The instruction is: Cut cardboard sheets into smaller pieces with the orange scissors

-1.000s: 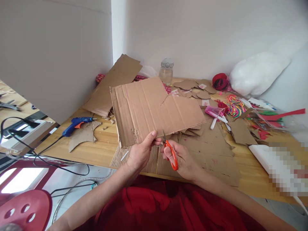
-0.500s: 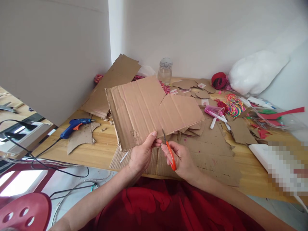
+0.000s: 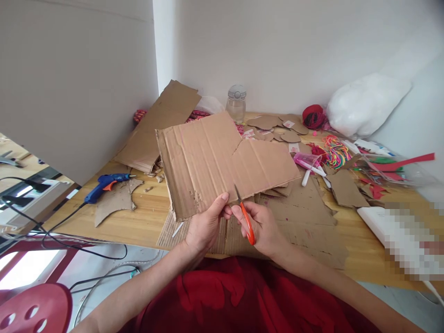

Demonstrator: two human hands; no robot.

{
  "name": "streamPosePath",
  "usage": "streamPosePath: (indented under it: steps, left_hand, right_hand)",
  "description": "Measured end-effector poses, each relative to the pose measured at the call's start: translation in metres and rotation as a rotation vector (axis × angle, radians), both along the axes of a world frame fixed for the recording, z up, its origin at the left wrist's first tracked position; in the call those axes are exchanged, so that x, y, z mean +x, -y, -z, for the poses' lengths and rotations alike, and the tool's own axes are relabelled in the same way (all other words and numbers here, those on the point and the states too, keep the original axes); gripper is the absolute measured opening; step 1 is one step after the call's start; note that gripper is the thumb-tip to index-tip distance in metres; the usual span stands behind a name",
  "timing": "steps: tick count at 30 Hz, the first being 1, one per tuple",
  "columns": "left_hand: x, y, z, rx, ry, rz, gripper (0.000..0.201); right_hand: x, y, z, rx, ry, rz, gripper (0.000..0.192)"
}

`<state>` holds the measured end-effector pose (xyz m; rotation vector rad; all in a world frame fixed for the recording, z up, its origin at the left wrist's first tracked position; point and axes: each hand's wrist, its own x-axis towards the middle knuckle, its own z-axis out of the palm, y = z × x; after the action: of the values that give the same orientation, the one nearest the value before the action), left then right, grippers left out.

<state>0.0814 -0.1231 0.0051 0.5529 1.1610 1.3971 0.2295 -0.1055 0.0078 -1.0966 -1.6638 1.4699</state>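
A creased brown piece of cardboard (image 3: 204,162) is held up over the table, with a notch and short slit in its far edge. My left hand (image 3: 210,222) grips its near edge, thumb on top and fingers beneath. Closed around the orange handles of a pair of scissors (image 3: 247,222) is my right hand (image 3: 263,226). One dark blade lies over the cardboard's near edge, beside my left thumb; the other blade is hidden, apparently under the sheet. Below lie more flat cardboard sheets (image 3: 301,208).
At left, a blue glue gun (image 3: 107,185) rests near a curved cardboard scrap (image 3: 116,203). Behind stand a jar (image 3: 236,104) and leaning cardboard (image 3: 166,120). Rounded cardboard cutouts (image 3: 265,121), coloured cords (image 3: 336,151), red yarn (image 3: 313,116) and a white bag (image 3: 364,104) lie toward the right.
The cardboard has shifted slightly to the right and turned a little. Both hands keep their grips, and the scissors still sit at the near edge. The view has moved slightly.
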Motion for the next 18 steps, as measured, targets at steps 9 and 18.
streamPosePath:
  steps: [9,18]
  left_hand:
    - [0.001,0.005,-0.003,0.014,0.048,0.126,0.038]
    - [0.003,0.005,-0.005,0.059,0.011,0.19,0.042]
  right_hand:
    - [0.0,-0.003,-0.006,-0.047,-0.113,-0.101,0.05]
    - [-0.002,-0.012,-0.013,-0.022,-0.06,-0.122,0.055]
